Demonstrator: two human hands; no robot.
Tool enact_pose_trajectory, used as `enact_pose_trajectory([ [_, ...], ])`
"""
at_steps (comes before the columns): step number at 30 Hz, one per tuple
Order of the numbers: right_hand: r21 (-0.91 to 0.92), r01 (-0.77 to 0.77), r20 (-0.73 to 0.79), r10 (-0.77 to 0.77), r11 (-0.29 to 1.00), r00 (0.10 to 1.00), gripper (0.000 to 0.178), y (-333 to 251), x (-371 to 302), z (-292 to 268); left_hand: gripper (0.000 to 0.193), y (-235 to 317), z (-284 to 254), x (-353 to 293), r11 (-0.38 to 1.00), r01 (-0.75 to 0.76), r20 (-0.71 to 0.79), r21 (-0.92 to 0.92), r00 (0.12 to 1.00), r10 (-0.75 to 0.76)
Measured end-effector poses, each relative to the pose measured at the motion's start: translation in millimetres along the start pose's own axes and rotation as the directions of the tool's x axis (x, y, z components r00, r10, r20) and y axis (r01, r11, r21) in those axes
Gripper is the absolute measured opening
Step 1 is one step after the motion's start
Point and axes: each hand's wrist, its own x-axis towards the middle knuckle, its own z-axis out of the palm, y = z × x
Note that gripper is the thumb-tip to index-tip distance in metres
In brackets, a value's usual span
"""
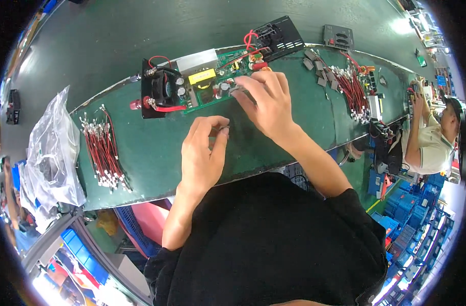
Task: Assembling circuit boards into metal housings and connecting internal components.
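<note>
A green circuit board lies across the bench in front of me, with a silver heat sink and a yellow-wrapped transformer on it. A black fan panel with red and black terminals stands at its left end. My right hand reaches over the board's right part, thumb and forefinger pinched together at a small component; what they hold is hidden. Just in front of the board my left hand is curled, its thumb and fingertips nearly together around something too small to name.
A red-and-black wire bundle and a clear plastic bag lie at left. At right are more wires and grey blocks. Black panels lie behind the board. A co-worker sits far right.
</note>
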Motion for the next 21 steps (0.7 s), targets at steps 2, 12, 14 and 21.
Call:
enact_pose_trajectory([
  [2, -0.002, -0.002, 0.013, 0.002, 1.000, 1.000, 0.040, 0.0, 0.5, -0.7, 0.015, 3.5, 0.4, -0.1, 0.999, 0.036, -0.007, -0.007, 0.999, -0.036],
  [12, 0.458, -0.437, 0.378, 0.275, 0.775, 0.884, 0.033, -39.9, -11.4, -50.5, 0.013, 1.4, 9.2, -4.9, 0.671, 0.400, 0.151, -0.624, 0.905, -0.398],
  [14, 0.448, -0.530, 0.465, 0.319, 0.720, 0.826, 0.027, -55.3, -10.2, -54.1, 0.014, -1.9, 16.4, -3.2, 0.522, 0.347, 0.182, -0.779, 0.922, -0.342],
  [21, 0.633, -0.742, 0.478, 0.643, 0.221, 0.599, 0.014, -40.0, -19.7, -51.4, 0.017, 7.0, 32.2, 9.2, 0.896, 0.124, -0.075, -0.426, 0.982, -0.172],
])
